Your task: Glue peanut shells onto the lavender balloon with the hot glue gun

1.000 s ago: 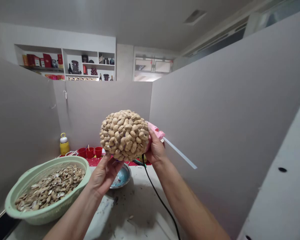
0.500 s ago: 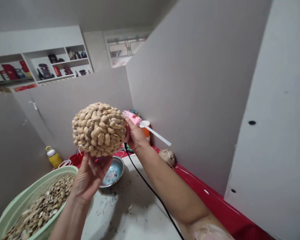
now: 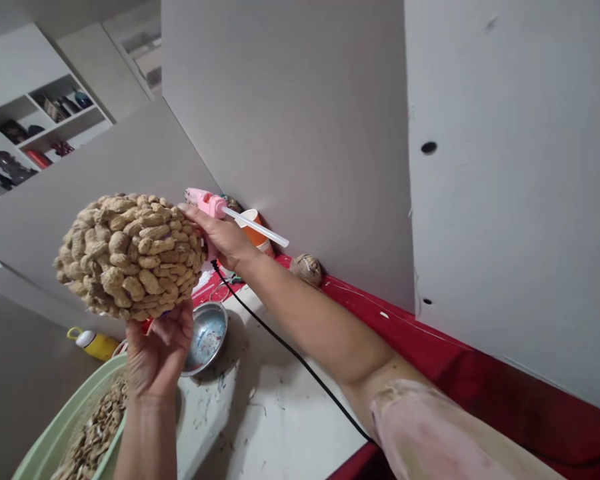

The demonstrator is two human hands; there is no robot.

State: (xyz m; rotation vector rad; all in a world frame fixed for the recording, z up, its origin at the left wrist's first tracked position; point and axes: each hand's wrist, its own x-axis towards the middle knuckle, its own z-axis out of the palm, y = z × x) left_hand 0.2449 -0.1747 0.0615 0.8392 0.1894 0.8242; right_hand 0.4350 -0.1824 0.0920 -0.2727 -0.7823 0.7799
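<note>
A rounded form covered all over with peanut shells (image 3: 130,260) is held up at the left of the view. From below, my left hand (image 3: 160,350) supports it, palm up, with the fingers curled against its underside. My right hand (image 3: 225,240) is at its right side, closed around a pink glue gun (image 3: 214,205). A clear glue stick (image 3: 257,228) juts out of the gun's back end toward the right, and a black cord (image 3: 280,343) hangs from its handle. The gun's nozzle end lies by the form's upper right edge; whether it touches cannot be told.
A green basket (image 3: 35,450) of loose shells stands at lower left. On the white table (image 3: 280,413) sits a metal bowl (image 3: 223,327). Behind are orange cups (image 3: 254,233), a twine ball (image 3: 307,268) on red cloth (image 3: 360,297), and a yellow bottle (image 3: 103,347). Grey panels (image 3: 300,133) rise close behind.
The view has swung right and tilted, so everything sits further left. The peanut-covered form looks larger and has turned somewhat. Both hands keep their holds.
</note>
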